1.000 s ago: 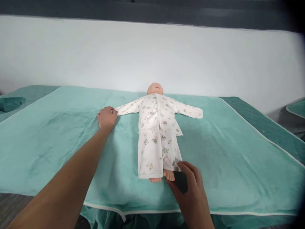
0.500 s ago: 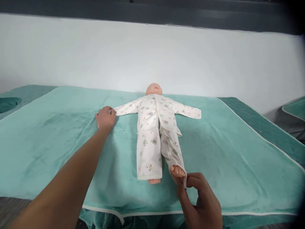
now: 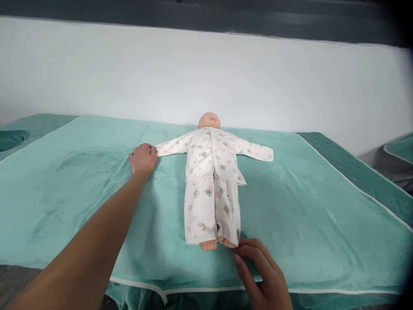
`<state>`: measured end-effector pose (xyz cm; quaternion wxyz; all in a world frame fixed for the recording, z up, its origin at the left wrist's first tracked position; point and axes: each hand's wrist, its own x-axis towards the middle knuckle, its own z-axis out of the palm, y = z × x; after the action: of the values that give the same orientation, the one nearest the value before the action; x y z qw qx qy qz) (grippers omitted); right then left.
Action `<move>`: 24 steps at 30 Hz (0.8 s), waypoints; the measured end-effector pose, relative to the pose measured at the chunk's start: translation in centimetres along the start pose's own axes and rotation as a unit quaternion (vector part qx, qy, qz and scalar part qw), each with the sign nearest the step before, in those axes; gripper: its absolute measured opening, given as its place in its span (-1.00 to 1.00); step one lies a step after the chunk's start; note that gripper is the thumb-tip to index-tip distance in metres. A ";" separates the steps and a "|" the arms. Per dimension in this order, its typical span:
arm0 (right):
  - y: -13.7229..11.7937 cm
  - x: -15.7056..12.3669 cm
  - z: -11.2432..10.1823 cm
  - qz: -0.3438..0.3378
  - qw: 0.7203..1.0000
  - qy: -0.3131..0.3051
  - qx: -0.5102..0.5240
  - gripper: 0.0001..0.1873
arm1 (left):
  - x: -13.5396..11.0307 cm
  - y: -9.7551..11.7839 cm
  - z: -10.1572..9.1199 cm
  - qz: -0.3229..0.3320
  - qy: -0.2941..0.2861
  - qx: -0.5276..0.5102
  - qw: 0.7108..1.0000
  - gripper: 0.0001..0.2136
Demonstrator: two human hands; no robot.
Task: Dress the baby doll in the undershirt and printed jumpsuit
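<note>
A baby doll (image 3: 210,122) lies face up on a teal towel (image 3: 306,202), dressed in a white printed shirt (image 3: 213,153) and white printed trousers (image 3: 211,206), arms spread wide. My left hand (image 3: 143,158) is closed at the cuff of the doll's sleeve on the left, pinching its end. My right hand (image 3: 263,275) rests on the towel just right of the doll's bare feet (image 3: 217,244), fingers loosely apart and holding nothing. Its fingertips are close to the trouser hem.
The towel has a white piped edge (image 3: 226,287) along the near side, hanging over the table front. Darker green covering (image 3: 355,172) shows to the right and far left. A white wall (image 3: 206,77) stands directly behind the doll's head.
My right hand pulled the doll's right trouser leg outward by the hem, then let go; the leg now lies straight beside the other. The left hand stayed at the sleeve cuff.
</note>
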<state>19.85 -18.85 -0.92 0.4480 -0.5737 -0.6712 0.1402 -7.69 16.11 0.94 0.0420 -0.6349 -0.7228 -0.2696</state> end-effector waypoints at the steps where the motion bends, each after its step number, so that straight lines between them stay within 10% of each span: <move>1: 0.1 0.1 -0.4 0.011 1.000 -0.007 0.015 -0.91 | 0.0 0.0 0.0 0.001 0.001 0.002 1.000 -0.71; 8: 2.1 8.0 -2.3 0.174 0.977 0.102 0.067 -0.80 | 0.0 0.0 0.2 0.009 0.009 0.021 1.000 -0.70; 13: 5.3 16.4 -0.2 0.140 0.983 0.114 -0.018 -0.72 | -0.1 0.1 0.1 -0.009 0.011 0.035 0.999 -0.72; 21: 7.0 16.3 -0.1 0.198 0.979 -0.008 0.048 -0.67 | 0.1 -0.3 0.4 0.015 0.003 0.043 0.999 -0.70; 24: 9.6 18.3 -2.5 0.204 0.978 0.040 0.020 -0.72 | 0.0 -0.2 0.4 0.020 0.002 0.059 0.998 -0.68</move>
<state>29.01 -0.39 1.80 0.4479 -0.6942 -0.5191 0.2193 -7.78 16.28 0.57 0.0861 -0.6453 -0.7242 -0.2273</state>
